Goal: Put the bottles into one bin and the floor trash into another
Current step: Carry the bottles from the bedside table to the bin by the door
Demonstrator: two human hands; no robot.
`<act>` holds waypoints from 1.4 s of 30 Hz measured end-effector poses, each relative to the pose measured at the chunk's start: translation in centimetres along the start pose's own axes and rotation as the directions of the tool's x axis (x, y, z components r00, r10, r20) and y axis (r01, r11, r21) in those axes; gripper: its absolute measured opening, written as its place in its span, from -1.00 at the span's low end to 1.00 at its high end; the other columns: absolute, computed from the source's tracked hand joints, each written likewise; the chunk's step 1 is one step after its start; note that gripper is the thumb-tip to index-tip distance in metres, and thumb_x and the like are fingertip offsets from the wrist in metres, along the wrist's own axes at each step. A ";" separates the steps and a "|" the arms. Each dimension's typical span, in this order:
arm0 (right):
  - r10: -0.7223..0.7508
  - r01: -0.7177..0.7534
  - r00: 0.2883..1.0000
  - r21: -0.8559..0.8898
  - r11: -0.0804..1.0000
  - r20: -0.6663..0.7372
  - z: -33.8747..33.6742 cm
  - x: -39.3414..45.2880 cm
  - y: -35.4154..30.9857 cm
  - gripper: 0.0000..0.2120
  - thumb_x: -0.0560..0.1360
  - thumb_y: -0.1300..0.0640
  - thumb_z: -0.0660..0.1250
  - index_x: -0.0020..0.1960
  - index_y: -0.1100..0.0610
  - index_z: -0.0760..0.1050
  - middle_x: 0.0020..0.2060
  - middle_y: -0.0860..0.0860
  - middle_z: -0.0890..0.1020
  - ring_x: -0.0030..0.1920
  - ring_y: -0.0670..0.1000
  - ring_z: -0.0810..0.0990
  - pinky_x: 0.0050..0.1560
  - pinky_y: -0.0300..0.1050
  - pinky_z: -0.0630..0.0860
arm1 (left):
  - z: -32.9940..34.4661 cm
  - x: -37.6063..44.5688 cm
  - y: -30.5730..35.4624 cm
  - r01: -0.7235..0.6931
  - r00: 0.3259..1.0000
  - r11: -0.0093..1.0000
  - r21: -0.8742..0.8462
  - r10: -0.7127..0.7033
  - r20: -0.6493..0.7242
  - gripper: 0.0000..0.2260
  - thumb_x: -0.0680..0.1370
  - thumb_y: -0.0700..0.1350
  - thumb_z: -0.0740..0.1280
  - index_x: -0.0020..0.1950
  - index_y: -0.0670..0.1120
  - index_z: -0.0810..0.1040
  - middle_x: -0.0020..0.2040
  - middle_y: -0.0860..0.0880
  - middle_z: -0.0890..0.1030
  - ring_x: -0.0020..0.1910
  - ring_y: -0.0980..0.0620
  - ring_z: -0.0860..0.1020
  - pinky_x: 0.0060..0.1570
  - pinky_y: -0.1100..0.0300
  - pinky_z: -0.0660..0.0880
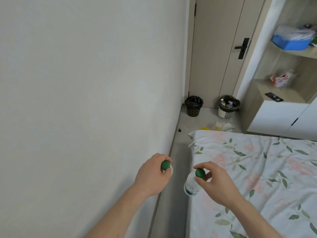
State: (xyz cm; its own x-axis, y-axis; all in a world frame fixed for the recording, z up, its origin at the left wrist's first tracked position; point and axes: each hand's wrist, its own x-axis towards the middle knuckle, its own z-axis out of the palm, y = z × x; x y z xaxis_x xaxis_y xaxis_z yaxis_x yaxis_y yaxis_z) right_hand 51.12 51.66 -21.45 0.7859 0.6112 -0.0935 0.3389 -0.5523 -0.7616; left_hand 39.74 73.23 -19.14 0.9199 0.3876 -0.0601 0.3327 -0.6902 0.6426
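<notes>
My left hand [151,176] grips a bottle by its neck; only its green cap [165,165] and a bit of clear body show. My right hand [216,182] pinches the neck of a second clear bottle [191,186] under its green cap, and it hangs down over the gap between wall and bed. Far ahead by the door stand a black bin [193,107] with a dark liner and a white bin [226,110] holding several bottles. Crumpled paper trash [223,126] and a yellow scrap [204,128] lie on the floor in front of the white bin.
A bed with a floral sheet [257,177] fills the right side. A white wall [85,83] runs along the left, leaving a narrow grey floor strip [178,152] toward the bins. A closed door [219,48] stands behind them, shelving [283,83] to the right.
</notes>
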 end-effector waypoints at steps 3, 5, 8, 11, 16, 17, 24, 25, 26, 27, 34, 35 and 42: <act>0.026 -0.026 0.999 0.012 1.000 -0.045 -1.9 2.8 1.1 -0.76 0.49 0.05 0.47 0.08 -0.22 0.57 0.03 -0.30 0.55 -0.12 -0.22 0.61 -0.12 -0.33 0.49 | 0.0 5.5 1.3 -0.031 0.999 0.999 -0.010 0.031 0.017 -0.79 0.53 0.02 0.28 0.15 0.20 0.54 0.11 0.25 0.53 -0.06 0.19 0.54 0.08 0.13 0.54; 0.047 -0.047 0.997 0.009 0.999 -0.061 -2.9 4.8 1.8 -0.77 0.50 0.04 0.47 0.08 -0.23 0.56 0.03 -0.31 0.55 -0.12 -0.22 0.60 -0.11 -0.33 0.50 | 0.1 9.3 2.2 -0.055 0.998 0.998 -0.023 0.055 0.018 -0.77 0.52 0.00 0.30 0.15 0.19 0.54 0.10 0.24 0.53 -0.06 0.17 0.54 0.07 0.15 0.54; 0.077 -0.077 0.993 0.000 0.997 -0.087 -4.4 8.4 2.8 -0.76 0.50 0.04 0.47 0.09 -0.24 0.56 0.03 -0.30 0.56 -0.12 -0.21 0.61 -0.11 -0.32 0.49 | 0.2 15.1 3.1 -0.081 0.997 0.996 -0.038 0.081 0.017 -0.75 0.49 -0.04 0.30 0.14 0.19 0.55 0.09 0.24 0.54 -0.07 0.16 0.53 0.04 0.17 0.53; 0.107 -0.108 0.987 0.001 0.994 -0.117 -5.7 12.9 3.7 -0.77 0.50 0.06 0.47 0.07 -0.23 0.57 0.01 -0.29 0.57 -0.13 -0.20 0.60 -0.12 -0.33 0.50 | 0.9 21.5 3.6 -0.092 0.996 0.994 -0.056 0.093 0.012 -0.75 0.47 -0.05 0.30 0.10 0.20 0.56 0.07 0.23 0.56 -0.08 0.15 0.55 0.00 0.17 0.53; 0.167 -0.169 0.973 0.003 0.986 -0.159 -8.2 21.7 5.6 -0.76 0.50 0.05 0.47 0.09 -0.22 0.56 0.02 -0.28 0.58 -0.12 -0.20 0.60 -0.08 -0.25 0.56 | 3.1 33.0 5.3 -0.137 0.988 0.988 -0.069 0.142 0.067 -0.79 0.48 -0.06 0.35 0.08 0.16 0.57 0.07 0.21 0.59 -0.04 0.11 0.56 0.05 0.10 0.55; 0.185 -0.186 0.969 0.009 0.983 -0.166 -8.9 23.5 6.0 -0.76 0.50 0.05 0.46 0.09 -0.22 0.55 0.02 -0.28 0.58 -0.12 -0.20 0.61 -0.06 -0.22 0.57 | 3.4 35.4 5.8 -0.149 0.984 0.987 -0.064 0.154 0.086 -0.79 0.47 -0.06 0.35 0.08 0.16 0.57 0.07 0.20 0.59 -0.02 0.11 0.56 0.06 0.08 0.56; 0.275 -0.275 0.924 0.039 0.961 -0.264 -14.1 32.6 8.1 -0.76 0.50 0.05 0.46 0.09 -0.23 0.55 0.02 -0.26 0.58 -0.12 -0.19 0.61 -0.10 -0.24 0.56 | 4.9 49.1 9.4 -0.218 0.965 0.972 -0.082 0.227 0.130 -0.80 0.48 -0.08 0.36 0.06 0.15 0.57 0.08 0.18 0.59 -0.01 0.10 0.55 0.00 0.12 0.53; 0.286 -0.286 0.917 0.039 0.957 -0.278 -14.9 33.2 8.4 -0.76 0.50 0.05 0.46 0.09 -0.23 0.55 0.02 -0.26 0.58 -0.11 -0.20 0.61 -0.11 -0.25 0.55 | 5.4 50.2 10.1 -0.230 0.959 0.968 -0.098 0.243 0.145 -0.81 0.49 -0.09 0.37 0.06 0.15 0.58 0.08 0.18 0.59 -0.02 0.10 0.55 -0.06 0.18 0.50; 0.295 -0.298 0.910 0.034 0.954 -0.291 -15.6 33.7 8.6 -0.76 0.50 0.06 0.46 0.08 -0.23 0.56 0.02 -0.25 0.58 -0.11 -0.20 0.61 -0.12 -0.27 0.54 | 5.9 51.2 10.9 -0.242 0.952 0.964 -0.112 0.258 0.165 -0.81 0.49 -0.09 0.37 0.06 0.14 0.58 0.07 0.17 0.59 -0.04 0.11 0.54 -0.11 0.23 0.45; 0.304 -0.311 0.902 0.027 0.950 -0.305 -16.3 34.1 8.9 -0.76 0.50 0.07 0.46 0.08 -0.23 0.56 0.02 -0.25 0.58 -0.10 -0.21 0.61 -0.13 -0.29 0.53 | 6.4 52.0 11.5 -0.254 0.943 0.959 -0.125 0.274 0.187 -0.80 0.49 -0.11 0.38 0.07 0.14 0.58 0.07 0.16 0.59 -0.04 0.11 0.54 -0.16 0.28 0.40; 0.328 -0.349 0.886 -0.004 0.937 -0.326 -19.3 38.5 11.9 -0.76 0.51 0.05 0.47 0.10 -0.22 0.56 0.04 -0.29 0.56 -0.09 -0.24 0.59 -0.12 -0.21 0.61 | 7.3 57.2 10.7 -0.266 0.940 0.951 -0.159 0.293 0.176 -0.80 0.49 -0.11 0.37 0.07 0.13 0.58 0.02 0.20 0.58 -0.09 0.19 0.53 -0.19 0.40 0.35; 0.330 -0.352 0.888 -0.011 0.936 -0.320 -19.3 39.7 12.3 -0.77 0.50 0.04 0.47 0.09 -0.22 0.57 0.05 -0.28 0.57 -0.10 -0.25 0.59 -0.11 -0.21 0.61 | 7.3 58.2 10.0 -0.264 0.942 0.953 -0.148 0.288 0.175 -0.80 0.49 -0.11 0.38 0.06 0.14 0.59 0.02 0.21 0.58 -0.09 0.20 0.53 -0.16 0.38 0.38; 0.366 -0.348 0.879 0.113 0.931 -0.305 -20.9 50.2 14.3 -0.77 0.49 0.05 0.48 0.06 -0.24 0.58 0.02 -0.29 0.62 -0.16 -0.17 0.65 -0.25 -0.29 0.52 | 9.0 69.7 8.8 -0.225 0.947 0.972 -0.067 0.235 0.222 -0.80 0.47 -0.09 0.38 0.05 0.15 0.58 0.03 0.18 0.61 -0.11 0.13 0.55 -0.07 0.20 0.50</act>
State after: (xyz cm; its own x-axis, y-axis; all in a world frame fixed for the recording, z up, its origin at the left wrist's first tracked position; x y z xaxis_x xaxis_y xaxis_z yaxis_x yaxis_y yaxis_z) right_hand 106.23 62.59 -23.60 0.9728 0.1623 -0.1654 -0.0168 -0.6626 -0.7488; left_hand 108.68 88.62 -24.56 0.9947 0.0696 -0.0754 0.1024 -0.7169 0.6896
